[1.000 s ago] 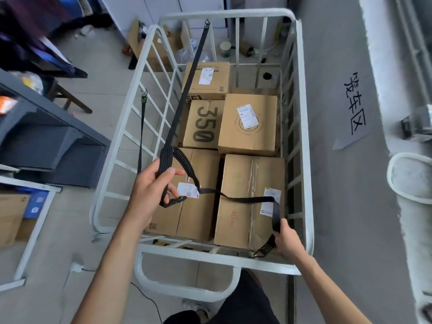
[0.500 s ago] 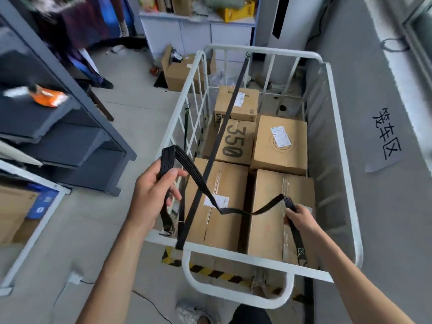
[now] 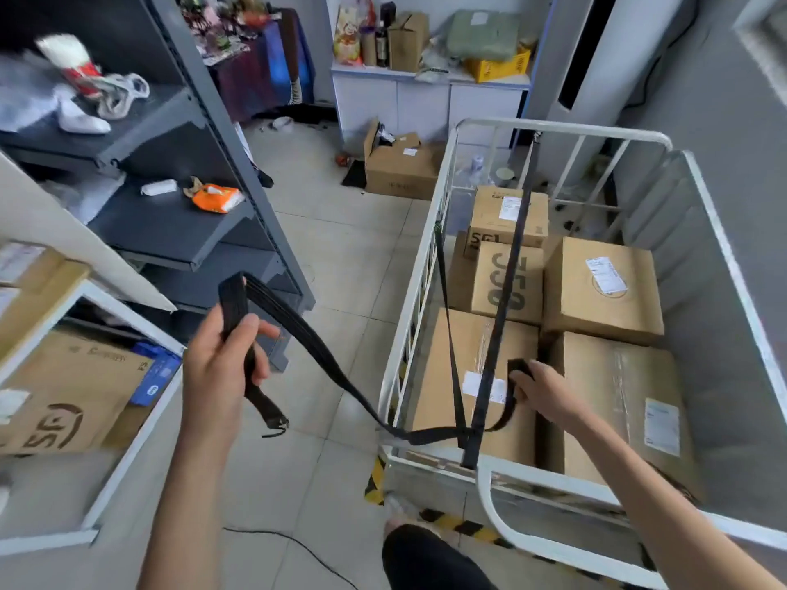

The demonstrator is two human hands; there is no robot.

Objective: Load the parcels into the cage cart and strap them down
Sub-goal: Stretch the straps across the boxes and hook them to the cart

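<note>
Five cardboard parcels (image 3: 600,300) sit in a single layer in the bed of the white cage cart (image 3: 566,129). Loading therefore appears complete, and the strapping step is in hand. One taut strap (image 3: 511,266) runs lengthwise from the far rail to the near rail, over the left column of boxes. A second, loose strap (image 3: 317,349) sags from the left hand (image 3: 221,368), held outside the cart on its left. It crosses the near-left corner to the right hand (image 3: 541,387) above the nearest left parcel. The left fingers are curled round a folded bundle of this webbing, and its metal hook (image 3: 274,424) dangles below the palm. The right fingers are curled round the strap's other part.

Judged next move: pay out the slack, lay the webbing crosswise over the near boxes, and catch the hook on a side rail. This calls for freeing the folds without snagging the taut strap.

Materials:
- **Webbing:** flat, woven, black, limp and matte.
- **Boxes:** corrugated board, square-edged, with taped seams and white paper labels.
- **Cart:** round tubing, painted white, bent at the corners.
</note>
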